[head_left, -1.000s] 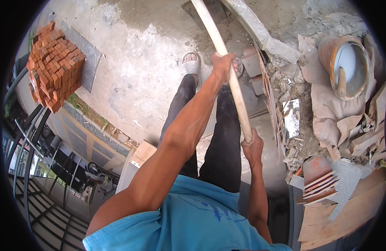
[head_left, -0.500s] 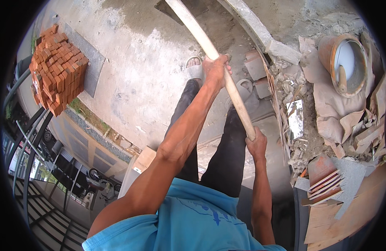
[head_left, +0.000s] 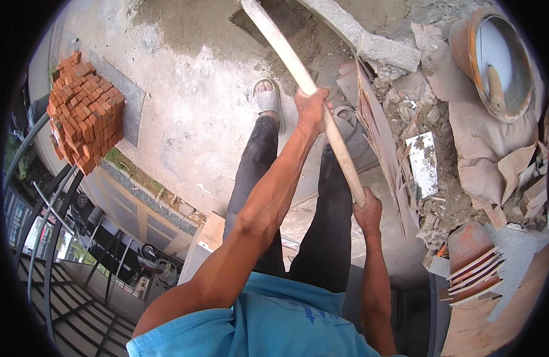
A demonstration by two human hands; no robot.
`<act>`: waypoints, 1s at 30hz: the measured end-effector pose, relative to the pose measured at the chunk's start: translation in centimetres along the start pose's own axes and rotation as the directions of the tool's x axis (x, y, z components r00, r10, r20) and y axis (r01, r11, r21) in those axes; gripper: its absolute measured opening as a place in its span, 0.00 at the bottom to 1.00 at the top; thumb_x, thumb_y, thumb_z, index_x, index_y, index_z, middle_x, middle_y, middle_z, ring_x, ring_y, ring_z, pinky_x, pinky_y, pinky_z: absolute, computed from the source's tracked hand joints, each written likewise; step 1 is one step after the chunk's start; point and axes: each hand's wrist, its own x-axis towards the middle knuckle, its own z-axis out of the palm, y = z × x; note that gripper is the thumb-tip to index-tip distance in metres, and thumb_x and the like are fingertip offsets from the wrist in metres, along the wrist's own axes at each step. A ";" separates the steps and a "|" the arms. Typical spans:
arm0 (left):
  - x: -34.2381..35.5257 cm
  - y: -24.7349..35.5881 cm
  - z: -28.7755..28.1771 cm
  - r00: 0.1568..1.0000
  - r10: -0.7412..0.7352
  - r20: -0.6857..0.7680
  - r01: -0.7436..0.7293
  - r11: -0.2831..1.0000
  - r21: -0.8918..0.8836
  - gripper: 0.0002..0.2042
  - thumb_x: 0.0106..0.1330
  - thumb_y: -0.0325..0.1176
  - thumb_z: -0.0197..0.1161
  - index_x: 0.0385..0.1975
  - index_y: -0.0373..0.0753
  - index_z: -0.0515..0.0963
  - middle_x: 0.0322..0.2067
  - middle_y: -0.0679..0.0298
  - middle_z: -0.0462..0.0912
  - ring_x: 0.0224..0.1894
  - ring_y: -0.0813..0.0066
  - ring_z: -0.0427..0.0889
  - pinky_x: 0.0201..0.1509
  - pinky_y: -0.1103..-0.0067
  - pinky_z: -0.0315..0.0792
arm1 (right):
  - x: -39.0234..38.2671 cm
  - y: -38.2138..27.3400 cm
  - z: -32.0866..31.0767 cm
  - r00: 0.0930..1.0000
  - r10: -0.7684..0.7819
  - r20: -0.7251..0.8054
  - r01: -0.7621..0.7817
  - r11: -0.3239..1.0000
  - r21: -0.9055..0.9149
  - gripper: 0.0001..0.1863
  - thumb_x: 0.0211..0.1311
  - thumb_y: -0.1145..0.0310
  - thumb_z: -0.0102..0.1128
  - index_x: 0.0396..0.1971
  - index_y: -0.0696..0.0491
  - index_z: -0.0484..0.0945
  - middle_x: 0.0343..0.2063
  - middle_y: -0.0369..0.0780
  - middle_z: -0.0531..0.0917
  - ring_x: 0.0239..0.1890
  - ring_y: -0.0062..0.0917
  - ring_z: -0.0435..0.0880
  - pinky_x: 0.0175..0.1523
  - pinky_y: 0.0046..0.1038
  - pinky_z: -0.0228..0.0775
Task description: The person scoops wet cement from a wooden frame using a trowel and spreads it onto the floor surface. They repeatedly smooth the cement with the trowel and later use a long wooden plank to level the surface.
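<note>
A hoe with a long pale wooden handle (head_left: 340,147) slants from the top of the view down toward my right side. My left hand (head_left: 312,110) is closed round the middle of the handle. Lower down, my right hand (head_left: 367,212) grips its near end. Under the far part of the handle a dark flat blade (head_left: 286,24) shows at the wet, sandy ground. The upper edge of the view cuts off where handle and head join. My feet, in grey slippers (head_left: 267,100), stand apart on the concrete, the right one partly behind the handle.
A stack of red bricks (head_left: 87,116) stands at the far left. A concrete curb (head_left: 387,50) and broken rubble (head_left: 405,107) lie to the right. Beyond them is a round bucket (head_left: 468,44) with something white inside. Broken boards (head_left: 384,143) rise near my right leg.
The view has shifted a little, and more of the hoe's blade shows at the top. Both hands keep their grip on the handle.
</note>
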 end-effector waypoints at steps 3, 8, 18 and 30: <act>-0.1 1.3 0.1 0.997 0.080 0.010 -0.080 0.996 0.024 0.12 0.56 0.22 0.62 0.36 0.34 0.67 0.23 0.61 0.74 0.16 0.74 0.74 0.16 0.76 0.74 | 1.1 0.3 0.2 0.999 -0.031 0.019 0.031 0.999 0.016 0.16 0.44 0.76 0.61 0.37 0.55 0.74 0.27 0.52 0.81 0.33 0.51 0.81 0.38 0.45 0.71; 1.0 1.1 1.2 0.996 0.088 0.017 -0.089 0.995 0.045 0.10 0.56 0.23 0.62 0.33 0.34 0.68 0.22 0.61 0.74 0.17 0.74 0.74 0.16 0.77 0.74 | 1.9 -0.1 -0.1 1.000 -0.009 0.004 0.009 0.998 0.065 0.12 0.42 0.79 0.59 0.31 0.58 0.73 0.22 0.51 0.78 0.28 0.50 0.78 0.36 0.39 0.70; -2.9 -2.6 -1.6 0.986 -0.168 -0.008 0.168 0.986 -0.003 0.08 0.57 0.22 0.61 0.32 0.34 0.68 0.22 0.60 0.72 0.16 0.70 0.73 0.16 0.73 0.73 | -5.8 -0.8 -2.7 0.996 0.070 0.061 -0.064 0.994 -0.094 0.13 0.40 0.78 0.59 0.30 0.56 0.72 0.22 0.53 0.77 0.30 0.53 0.78 0.37 0.46 0.69; -0.9 1.8 -0.2 0.987 0.161 0.012 -0.161 0.987 -0.012 0.08 0.55 0.24 0.61 0.31 0.34 0.69 0.20 0.62 0.73 0.15 0.75 0.73 0.17 0.77 0.73 | 0.8 -0.8 -0.1 0.999 -0.046 -0.002 0.046 0.999 0.028 0.12 0.43 0.79 0.59 0.32 0.57 0.73 0.23 0.51 0.79 0.30 0.50 0.79 0.36 0.43 0.70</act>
